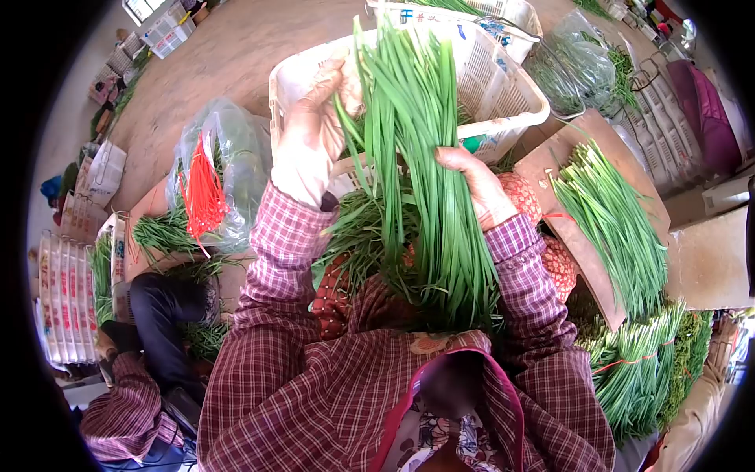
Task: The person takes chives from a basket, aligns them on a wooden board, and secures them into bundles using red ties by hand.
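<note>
A long bunch of garlic chives point(425, 149) hangs upright in front of me, cut ends up and leaf tips down towards my lap. My right hand point(480, 185) is closed round its right side, thumb in front, other fingers hidden behind. At the upper left of the bunch, my left hand point(326, 106) is closed against the stalks, its fingertips partly covered by leaves. Loose chives point(370, 228) lie across my lap under the bunch. Just behind both hands stands a white plastic basket point(503, 86).
Chives point(613, 228) lie on a cardboard sheet point(566, 141) to the right, above a tied bundle point(637, 374). Left are red ties point(206, 193) on a plastic bag point(240, 173). A person's dark-trousered leg point(169, 322) is at lower left. Another basket point(511, 23) stands behind.
</note>
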The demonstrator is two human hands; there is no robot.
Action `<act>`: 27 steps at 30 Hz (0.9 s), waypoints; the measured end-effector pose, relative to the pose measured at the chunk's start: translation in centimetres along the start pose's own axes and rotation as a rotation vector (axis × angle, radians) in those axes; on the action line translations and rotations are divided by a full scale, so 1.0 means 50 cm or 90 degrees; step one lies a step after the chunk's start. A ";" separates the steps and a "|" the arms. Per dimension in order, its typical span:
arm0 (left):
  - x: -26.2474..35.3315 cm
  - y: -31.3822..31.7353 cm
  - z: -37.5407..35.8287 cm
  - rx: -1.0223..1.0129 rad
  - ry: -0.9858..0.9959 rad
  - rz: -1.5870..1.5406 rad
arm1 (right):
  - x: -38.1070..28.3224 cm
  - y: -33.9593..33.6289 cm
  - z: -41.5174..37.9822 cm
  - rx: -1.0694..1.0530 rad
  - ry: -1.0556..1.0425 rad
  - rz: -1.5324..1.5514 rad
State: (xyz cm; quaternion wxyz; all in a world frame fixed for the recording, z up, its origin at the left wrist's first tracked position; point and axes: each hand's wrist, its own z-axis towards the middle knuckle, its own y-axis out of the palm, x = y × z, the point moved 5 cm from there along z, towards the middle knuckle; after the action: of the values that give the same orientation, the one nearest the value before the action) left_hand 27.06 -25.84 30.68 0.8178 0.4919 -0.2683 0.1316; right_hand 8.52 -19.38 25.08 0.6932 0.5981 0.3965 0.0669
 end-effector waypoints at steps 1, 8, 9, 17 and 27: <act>-0.007 -0.014 -0.006 0.137 0.000 -0.008 | 0.005 0.000 0.003 -0.006 0.009 0.012; -0.052 0.007 -0.012 0.159 0.069 -0.097 | 0.040 -0.031 0.002 -0.054 0.105 0.128; -0.045 0.017 -0.003 0.097 0.074 -0.107 | 0.042 -0.029 0.000 0.034 0.084 0.086; 0.039 -0.024 0.001 0.210 0.164 0.042 | 0.029 -0.043 -0.018 -0.026 0.048 0.041; 0.188 -0.160 -0.063 0.269 0.121 0.315 | 0.011 -0.082 -0.035 -0.033 0.032 0.048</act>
State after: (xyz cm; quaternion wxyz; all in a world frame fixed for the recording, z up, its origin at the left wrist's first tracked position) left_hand 39.60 -27.41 28.98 0.6623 0.5560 -0.2691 0.4239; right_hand 6.20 -18.83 21.25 0.6953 0.5929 0.3886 0.1181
